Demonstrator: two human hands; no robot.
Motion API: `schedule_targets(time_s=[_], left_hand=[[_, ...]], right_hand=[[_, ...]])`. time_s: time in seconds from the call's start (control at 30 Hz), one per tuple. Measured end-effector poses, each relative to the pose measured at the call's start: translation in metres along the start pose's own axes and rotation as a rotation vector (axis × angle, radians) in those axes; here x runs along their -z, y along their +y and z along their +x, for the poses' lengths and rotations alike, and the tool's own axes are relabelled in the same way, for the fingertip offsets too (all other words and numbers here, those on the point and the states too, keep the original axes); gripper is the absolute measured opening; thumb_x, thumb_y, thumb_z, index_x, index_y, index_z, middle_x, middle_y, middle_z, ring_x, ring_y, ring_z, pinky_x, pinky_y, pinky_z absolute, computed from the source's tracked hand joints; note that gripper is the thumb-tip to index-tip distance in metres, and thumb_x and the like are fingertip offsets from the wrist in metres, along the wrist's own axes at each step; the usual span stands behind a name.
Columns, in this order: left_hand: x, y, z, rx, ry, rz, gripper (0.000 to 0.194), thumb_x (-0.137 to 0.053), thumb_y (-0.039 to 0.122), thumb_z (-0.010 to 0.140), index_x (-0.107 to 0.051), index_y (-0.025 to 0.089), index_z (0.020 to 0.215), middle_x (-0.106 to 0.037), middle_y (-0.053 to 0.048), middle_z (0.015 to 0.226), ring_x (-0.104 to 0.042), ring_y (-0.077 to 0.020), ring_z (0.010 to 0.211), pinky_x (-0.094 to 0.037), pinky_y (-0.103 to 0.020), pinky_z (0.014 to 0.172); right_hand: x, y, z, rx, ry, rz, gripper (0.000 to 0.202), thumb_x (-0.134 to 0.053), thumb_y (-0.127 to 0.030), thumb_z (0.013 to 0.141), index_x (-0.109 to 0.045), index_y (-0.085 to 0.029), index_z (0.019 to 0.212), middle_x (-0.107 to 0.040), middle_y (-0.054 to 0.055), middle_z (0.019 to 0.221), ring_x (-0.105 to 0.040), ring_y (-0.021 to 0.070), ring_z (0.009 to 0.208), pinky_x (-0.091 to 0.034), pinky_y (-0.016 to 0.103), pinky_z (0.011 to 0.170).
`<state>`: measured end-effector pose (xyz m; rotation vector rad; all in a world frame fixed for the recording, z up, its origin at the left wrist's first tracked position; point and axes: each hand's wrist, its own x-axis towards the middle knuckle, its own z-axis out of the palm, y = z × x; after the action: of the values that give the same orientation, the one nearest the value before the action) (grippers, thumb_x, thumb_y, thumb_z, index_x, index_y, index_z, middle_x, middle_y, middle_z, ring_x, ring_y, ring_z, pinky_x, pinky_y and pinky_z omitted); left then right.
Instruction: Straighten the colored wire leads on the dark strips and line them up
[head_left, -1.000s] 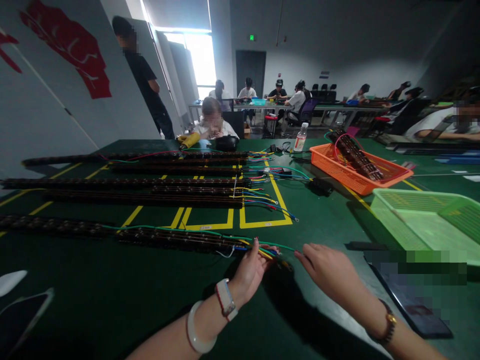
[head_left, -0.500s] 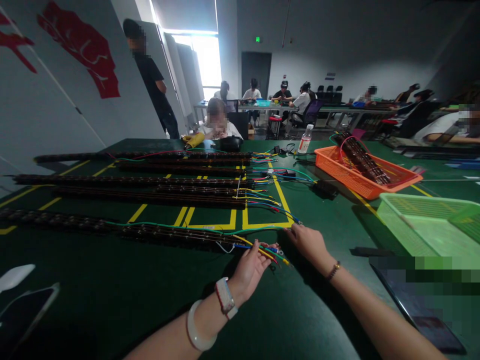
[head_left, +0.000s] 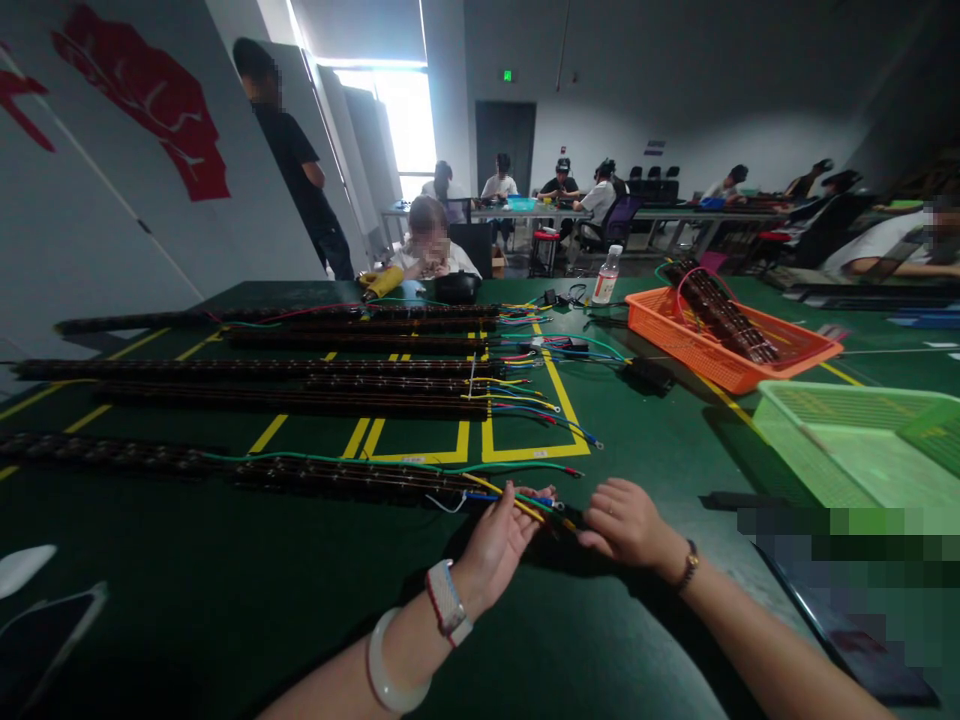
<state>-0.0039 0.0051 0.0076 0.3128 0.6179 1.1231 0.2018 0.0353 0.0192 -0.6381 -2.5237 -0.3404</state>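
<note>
My left hand (head_left: 499, 545), palm turned up, has a bundle of coloured wires (head_left: 517, 500) between thumb and fingers. Yellow, blue and green wires show, some ending in ring terminals. They come out of the right end of a long dark cable harness (head_left: 352, 472) lying across the table. My right hand (head_left: 626, 525) is closed at the tips of these wires, its thumb and forefinger around an end with a yellow sleeve; the exact grip is partly hidden. A separate green wire (head_left: 517, 466) with a red-sleeved terminal lies loose just behind both hands.
Several more dark harnesses (head_left: 300, 370) lie parallel farther back on the green table (head_left: 300, 600), over yellow tape (head_left: 570, 400). Right stand an orange basket (head_left: 675, 345) holding a harness, a green basket (head_left: 795, 440) and a bottle (head_left: 606, 275). A person (head_left: 431, 240) sits opposite.
My right hand has let go of the loose green wire and come nearer, down to the wire ends at my left hand. The left hand has barely moved.
</note>
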Motion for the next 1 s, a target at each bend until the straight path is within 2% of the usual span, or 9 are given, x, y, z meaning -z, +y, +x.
schedule_targets(time_s=[0.07, 0.2, 0.37, 0.53, 0.7, 0.87, 1.0], left_hand=[[0.001, -0.001, 0.001, -0.008, -0.001, 0.004, 0.022, -0.054, 0.032, 0.088, -0.062, 0.012, 0.088, -0.066, -0.016, 0.108, -0.057, -0.0242, 0.111, -0.035, -0.041, 0.105], [0.000, -0.002, 0.000, -0.021, 0.001, 0.031, 0.024, -0.054, 0.033, 0.088, -0.063, 0.011, 0.090, -0.066, -0.016, 0.109, -0.056, -0.0242, 0.113, -0.034, -0.040, 0.106], [0.001, -0.001, 0.000, -0.008, 0.011, 0.000, 0.022, -0.054, 0.031, 0.087, -0.063, 0.011, 0.089, -0.066, -0.015, 0.109, -0.056, -0.0243, 0.114, -0.036, -0.040, 0.105], [0.005, -0.003, 0.002, -0.003, -0.003, -0.013, 0.023, -0.055, 0.033, 0.087, -0.063, 0.011, 0.090, -0.066, -0.015, 0.109, -0.057, -0.0246, 0.112, -0.037, -0.041, 0.103], [0.005, -0.004, 0.003, -0.018, -0.017, 0.005, 0.023, -0.056, 0.033, 0.087, -0.064, 0.011, 0.090, -0.067, -0.014, 0.107, -0.058, -0.0244, 0.110, -0.038, -0.040, 0.102], [0.004, -0.003, 0.002, -0.005, 0.003, 0.018, 0.024, -0.056, 0.034, 0.086, -0.064, 0.012, 0.090, -0.067, -0.014, 0.107, -0.059, -0.0240, 0.108, -0.039, -0.040, 0.101], [0.002, -0.001, 0.001, -0.008, -0.013, 0.017, 0.029, -0.054, 0.039, 0.087, -0.063, 0.011, 0.090, -0.067, -0.013, 0.106, -0.059, -0.0238, 0.106, -0.040, -0.040, 0.100]], right_hand=[[0.003, -0.011, 0.004, 0.084, -0.005, -0.005, 0.045, -0.039, -0.044, 0.095, -0.056, -0.017, 0.063, -0.047, 0.001, 0.055, -0.037, 0.0139, 0.054, -0.024, 0.029, 0.056], [-0.002, -0.024, 0.011, 0.048, 0.036, -0.013, 0.035, -0.050, -0.042, 0.091, -0.059, -0.017, 0.069, -0.048, 0.000, 0.058, -0.037, 0.0140, 0.057, -0.025, 0.030, 0.057], [-0.008, -0.025, 0.012, 0.041, -0.013, -0.038, 0.029, -0.055, -0.042, 0.088, -0.061, -0.018, 0.074, -0.051, 0.000, 0.062, -0.040, 0.0139, 0.059, -0.028, 0.031, 0.060], [-0.008, -0.022, 0.014, 0.069, -0.090, -0.048, 0.034, -0.053, -0.049, 0.087, -0.064, -0.017, 0.079, -0.060, 0.004, 0.077, -0.045, 0.0145, 0.066, -0.031, 0.032, 0.065], [-0.010, -0.023, 0.017, 0.057, -0.172, -0.065, 0.019, -0.054, -0.032, 0.089, -0.063, -0.018, 0.080, -0.061, 0.004, 0.082, -0.047, 0.0149, 0.069, -0.031, 0.033, 0.066], [-0.012, -0.024, 0.015, 0.009, -0.075, 0.013, 0.025, -0.048, -0.023, 0.091, -0.060, -0.019, 0.069, -0.055, 0.002, 0.067, -0.042, 0.0141, 0.063, -0.031, 0.031, 0.063], [-0.012, -0.024, 0.013, -0.103, 0.028, 0.063, 0.029, -0.050, -0.024, 0.090, -0.057, -0.017, 0.063, -0.050, 0.002, 0.063, -0.039, 0.0141, 0.061, -0.031, 0.029, 0.061]])
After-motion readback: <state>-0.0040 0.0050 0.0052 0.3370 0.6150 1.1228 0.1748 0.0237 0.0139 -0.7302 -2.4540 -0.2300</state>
